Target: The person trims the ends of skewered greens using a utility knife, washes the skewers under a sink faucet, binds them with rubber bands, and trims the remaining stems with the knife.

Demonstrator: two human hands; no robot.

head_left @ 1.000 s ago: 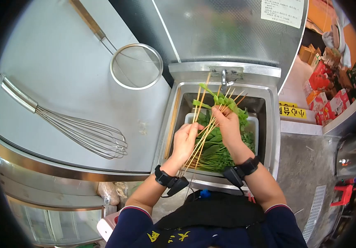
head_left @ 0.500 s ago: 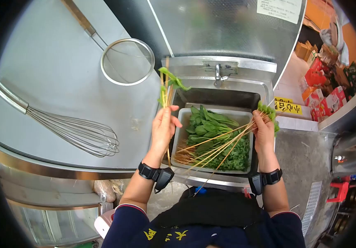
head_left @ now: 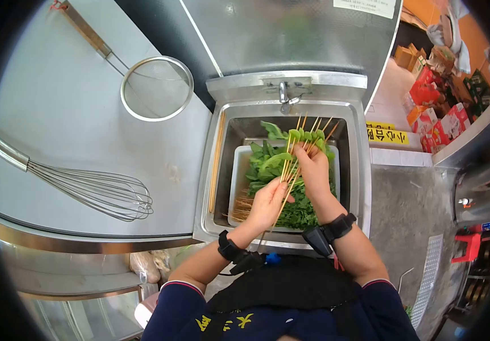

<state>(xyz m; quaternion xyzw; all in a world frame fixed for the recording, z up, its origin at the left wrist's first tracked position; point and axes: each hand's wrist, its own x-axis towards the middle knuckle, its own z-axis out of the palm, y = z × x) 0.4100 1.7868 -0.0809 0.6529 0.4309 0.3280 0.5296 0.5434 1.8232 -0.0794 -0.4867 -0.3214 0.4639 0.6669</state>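
Wooden skewers (head_left: 285, 200) threaded with green leaves (head_left: 307, 136) run through both hands above the sink (head_left: 204, 196): the left hand (head_left: 268, 202), fingers curled, grips their lower part, while the right hand (head_left: 313, 169) pinches them just below the leaves. Beneath lies a white tub (head_left: 239, 184) of greens (head_left: 297, 208); beyond, the faucet (head_left: 283, 94).

1. Can't count the skewers (head_left: 283, 203) from my feed, they overlap too much, and the hands cover bits of them.
2. Left hand (head_left: 267, 206): palm's turned away from me. Right hand (head_left: 314, 170): leaves (head_left: 295, 135) crowd the fingertips.
3. Tub (head_left: 238, 184) floor's mostly buried under greens (head_left: 299, 211).
4. Wall note (head_left: 364, 5) is cut off up top, writing's too tiny.
5. Boxes (head_left: 454, 120) far right are kinda mushy, labels unreadable.
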